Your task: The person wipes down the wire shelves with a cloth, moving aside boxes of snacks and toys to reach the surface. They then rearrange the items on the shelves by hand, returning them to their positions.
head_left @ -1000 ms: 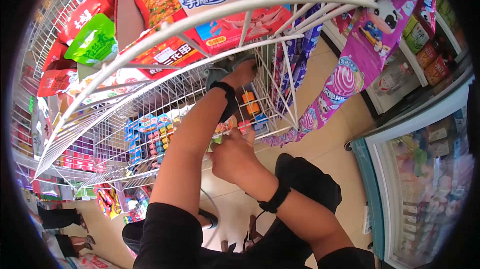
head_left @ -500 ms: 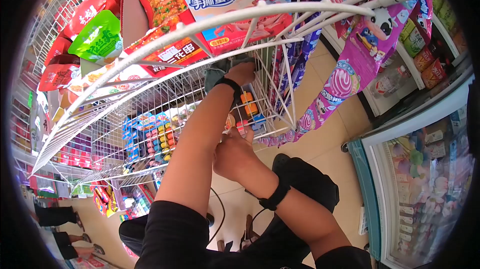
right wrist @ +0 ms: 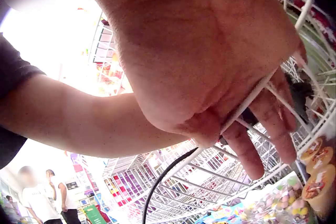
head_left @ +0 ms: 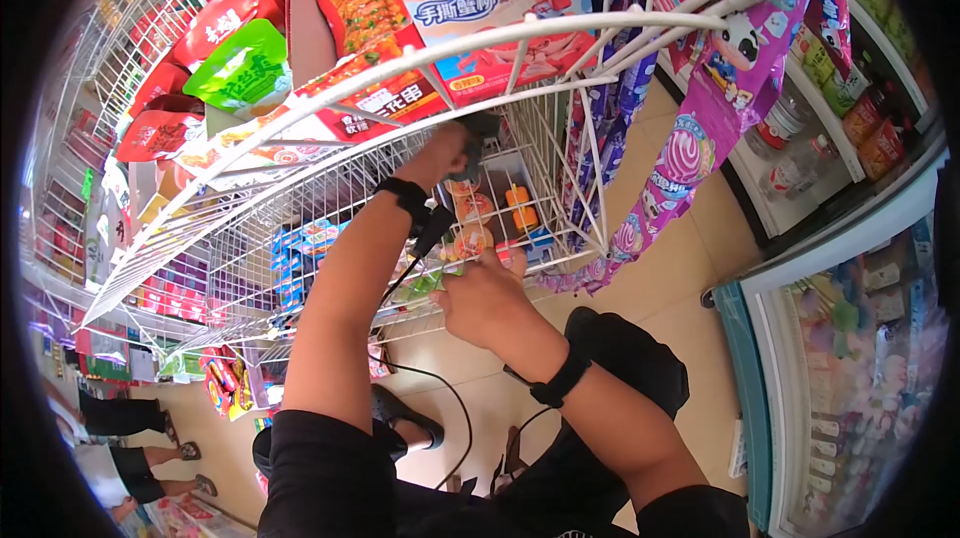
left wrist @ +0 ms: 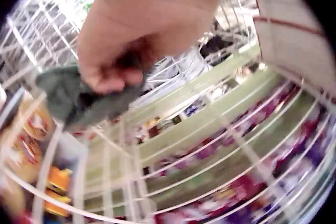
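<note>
Left hand is being shifted leftward since the earlier view, a dark grey-green cloth being gripped in its fingers inside the wire basket. Basket wire is being held between the right hand's fingers and thumb.

In the head view, a green pouch stands beside a red pouch, and a blue carton with a cartoon animal is near them. A long strip of purple packets hangs to the right, near plastic bottles and a glass-topped freezer with teal edge. At the far left, two persons in dark legwear stand on the beige floor.
</note>
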`<state>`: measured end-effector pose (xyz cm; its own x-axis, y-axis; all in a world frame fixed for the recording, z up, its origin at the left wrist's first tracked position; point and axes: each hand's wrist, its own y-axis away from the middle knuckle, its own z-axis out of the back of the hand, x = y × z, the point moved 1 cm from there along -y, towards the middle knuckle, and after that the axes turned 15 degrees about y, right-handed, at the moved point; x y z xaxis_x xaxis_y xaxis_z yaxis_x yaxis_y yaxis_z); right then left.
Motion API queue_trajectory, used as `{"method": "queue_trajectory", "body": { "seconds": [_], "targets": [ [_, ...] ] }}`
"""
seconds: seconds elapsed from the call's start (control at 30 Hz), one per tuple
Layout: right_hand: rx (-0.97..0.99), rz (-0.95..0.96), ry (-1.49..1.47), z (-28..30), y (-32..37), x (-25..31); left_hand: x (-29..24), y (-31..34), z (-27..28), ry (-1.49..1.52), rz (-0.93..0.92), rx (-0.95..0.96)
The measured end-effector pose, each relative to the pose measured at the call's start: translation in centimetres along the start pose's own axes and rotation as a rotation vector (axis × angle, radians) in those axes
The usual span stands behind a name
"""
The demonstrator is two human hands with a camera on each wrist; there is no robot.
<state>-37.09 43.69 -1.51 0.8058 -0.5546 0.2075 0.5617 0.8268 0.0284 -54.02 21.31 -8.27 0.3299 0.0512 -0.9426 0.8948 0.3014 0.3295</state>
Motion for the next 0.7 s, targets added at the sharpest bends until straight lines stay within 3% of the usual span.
{"method": "queue_trajectory", "body": {
  "seconds": [0.03,0.07,0.13,0.17,0.23,0.27,0.33,0.43,0.53,0.57,0.67,0.7],
  "targets": [
    [0.001,-0.005,0.009,0.0,0.0,0.0,-0.6,0.5,0.7,0.631,-0.004,-0.21],
    [0.003,-0.012,0.018,0.0,0.0,0.1,-2.8,2.9,0.3,0.741,-0.115,-0.362],
    [-0.016,-0.012,0.018,-0.3,0.1,0.2,1.7,-6.5,6.7,0.792,-0.457,-0.189],
    [-0.036,-0.012,0.021,-0.5,0.1,0.1,1.9,-6.8,6.1,0.794,-0.458,-0.188],
    [-0.055,-0.014,0.004,-0.6,0.1,0.1,1.7,-7.8,2.3,0.541,-0.539,-0.046],
    [-0.075,-0.017,-0.015,-0.7,0.1,0.0,-1.1,-2.4,-1.7,0.066,-0.283,-0.168],
    [-0.116,-0.016,0.001,-0.9,0.2,0.1,-1.0,-3.1,-5.2,-0.33,-0.349,-0.036],
    [-0.191,-0.023,-0.014,-1.3,0.2,-0.1,0.2,-5.2,-8.0,-0.592,-0.361,0.123],
    [-0.264,-0.039,-0.009,-1.2,0.4,-0.3,0.0,-5.8,-8.8,-0.671,-0.282,0.216],
    [-0.267,-0.021,-0.012,-1.3,0.4,-0.4,-0.6,-5.5,-9.1,-0.669,-0.291,0.223],
    [-0.23,-0.012,-0.029,-0.8,0.4,-0.8,-3.2,-3.3,-8.7,-1.259,-0.418,0.155],
    [-0.245,-0.007,-0.043,-1.0,0.3,-0.9,-2.7,-3.9,-8.3,-1.228,-0.477,0.124]
  ]
}}
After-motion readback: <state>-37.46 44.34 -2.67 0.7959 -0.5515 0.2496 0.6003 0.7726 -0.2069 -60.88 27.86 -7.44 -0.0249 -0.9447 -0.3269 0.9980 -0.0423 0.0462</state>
